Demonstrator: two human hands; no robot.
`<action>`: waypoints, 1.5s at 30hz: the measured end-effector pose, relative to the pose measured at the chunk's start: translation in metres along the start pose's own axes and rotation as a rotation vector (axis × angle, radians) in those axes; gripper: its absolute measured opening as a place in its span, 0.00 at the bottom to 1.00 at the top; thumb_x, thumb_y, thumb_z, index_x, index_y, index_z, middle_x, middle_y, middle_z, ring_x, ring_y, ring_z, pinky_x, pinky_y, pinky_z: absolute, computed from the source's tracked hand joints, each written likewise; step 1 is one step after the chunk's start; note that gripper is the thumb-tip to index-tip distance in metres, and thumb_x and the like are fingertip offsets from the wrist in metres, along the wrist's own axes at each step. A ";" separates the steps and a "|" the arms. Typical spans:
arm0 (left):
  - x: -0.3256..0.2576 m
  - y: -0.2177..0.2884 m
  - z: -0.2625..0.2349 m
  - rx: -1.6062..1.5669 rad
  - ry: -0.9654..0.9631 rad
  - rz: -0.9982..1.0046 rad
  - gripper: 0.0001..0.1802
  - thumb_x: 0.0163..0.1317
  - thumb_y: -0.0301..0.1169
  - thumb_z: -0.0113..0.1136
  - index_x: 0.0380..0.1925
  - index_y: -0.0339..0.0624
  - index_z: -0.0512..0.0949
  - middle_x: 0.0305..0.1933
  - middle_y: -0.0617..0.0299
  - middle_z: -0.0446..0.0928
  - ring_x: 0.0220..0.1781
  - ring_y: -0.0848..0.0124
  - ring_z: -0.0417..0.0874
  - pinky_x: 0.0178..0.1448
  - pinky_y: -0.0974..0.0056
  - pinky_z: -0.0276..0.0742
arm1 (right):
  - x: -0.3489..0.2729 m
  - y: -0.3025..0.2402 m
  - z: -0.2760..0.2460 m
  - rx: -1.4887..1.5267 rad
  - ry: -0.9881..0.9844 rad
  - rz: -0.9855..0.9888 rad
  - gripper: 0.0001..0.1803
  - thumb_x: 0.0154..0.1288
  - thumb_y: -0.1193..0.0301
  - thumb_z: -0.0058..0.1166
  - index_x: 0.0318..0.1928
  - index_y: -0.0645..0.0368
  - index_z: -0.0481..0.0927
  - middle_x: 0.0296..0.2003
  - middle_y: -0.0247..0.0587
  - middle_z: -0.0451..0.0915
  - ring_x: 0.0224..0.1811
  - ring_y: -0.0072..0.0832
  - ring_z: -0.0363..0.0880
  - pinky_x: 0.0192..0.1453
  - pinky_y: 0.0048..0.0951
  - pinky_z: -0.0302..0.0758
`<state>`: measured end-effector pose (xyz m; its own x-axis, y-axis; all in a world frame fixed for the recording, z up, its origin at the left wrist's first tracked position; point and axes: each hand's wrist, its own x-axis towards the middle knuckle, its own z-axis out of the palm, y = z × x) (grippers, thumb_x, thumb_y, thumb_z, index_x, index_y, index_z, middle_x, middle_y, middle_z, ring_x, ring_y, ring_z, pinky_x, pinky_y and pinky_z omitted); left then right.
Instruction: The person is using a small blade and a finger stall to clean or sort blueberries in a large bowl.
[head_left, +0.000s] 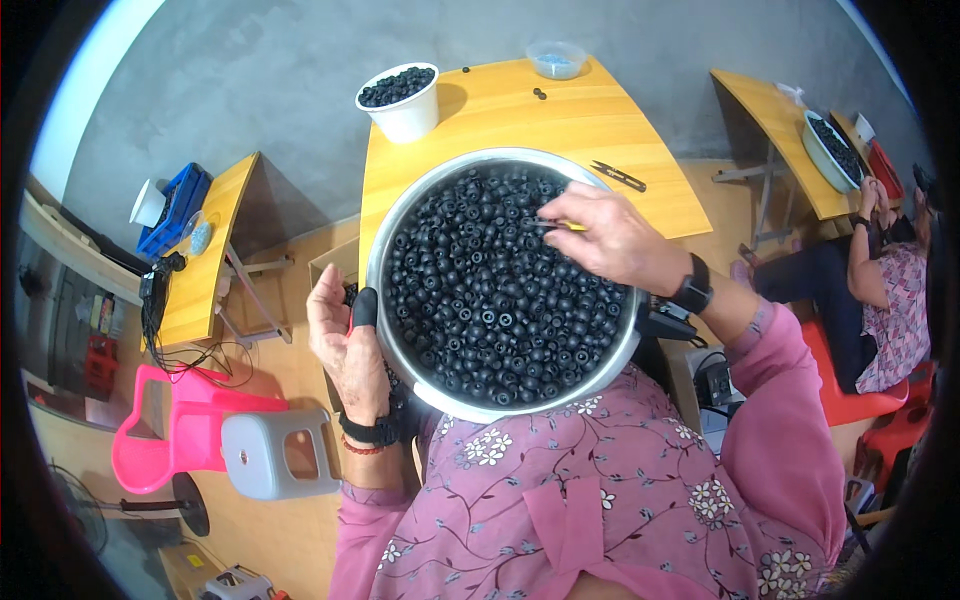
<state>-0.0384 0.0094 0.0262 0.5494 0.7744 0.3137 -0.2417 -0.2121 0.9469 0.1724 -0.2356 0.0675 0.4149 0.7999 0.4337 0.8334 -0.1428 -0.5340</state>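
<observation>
Sitting at the near end of the table (pixel 500 110), in front of the person's body, a wide metal bowl (pixel 378 270) was filled with black beads (pixel 490 300); what bore its weight was hidden. The right hand (pixel 605 235) was over the right far part of the bowl, its thumb and fingers pinched on a small tool (pixel 549 223) with yellow and metal parts. The left hand (pixel 352 350) stood at the left rim, thumb in a black cover (pixel 364 308) beside the metal; whether it gripped the bowl I could not tell. Each bead looked light, hard and smooth, likely to roll or slip, though hardly fragile; a pinch across the sides, or something slim in the hole that many showed, seemed the surest hold. The loaded bowl appeared stiff and rather heavy, better taken by opposite sides of its rim and kept level. I could read no brand or lettering on bowl, beads or tool, and a round mark on the grey stool (pixel 270 455) at left was too small to make out.
</observation>
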 end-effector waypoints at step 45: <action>-0.036 0.007 0.044 -0.849 -0.604 -0.528 0.10 0.69 0.24 0.63 0.47 0.38 0.75 0.44 0.54 0.84 0.40 0.66 0.88 0.47 0.62 0.86 | -0.003 -0.065 0.044 0.492 0.063 -0.039 0.09 0.63 0.80 0.65 0.43 0.63 0.85 0.33 0.37 0.81 0.35 0.24 0.82 0.38 0.25 0.78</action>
<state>-0.0247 -0.0461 0.0252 0.9773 0.1897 0.0940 -0.2013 0.6954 0.6898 0.1007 -0.2037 0.0691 0.4207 0.7599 0.4956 0.5840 0.1912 -0.7889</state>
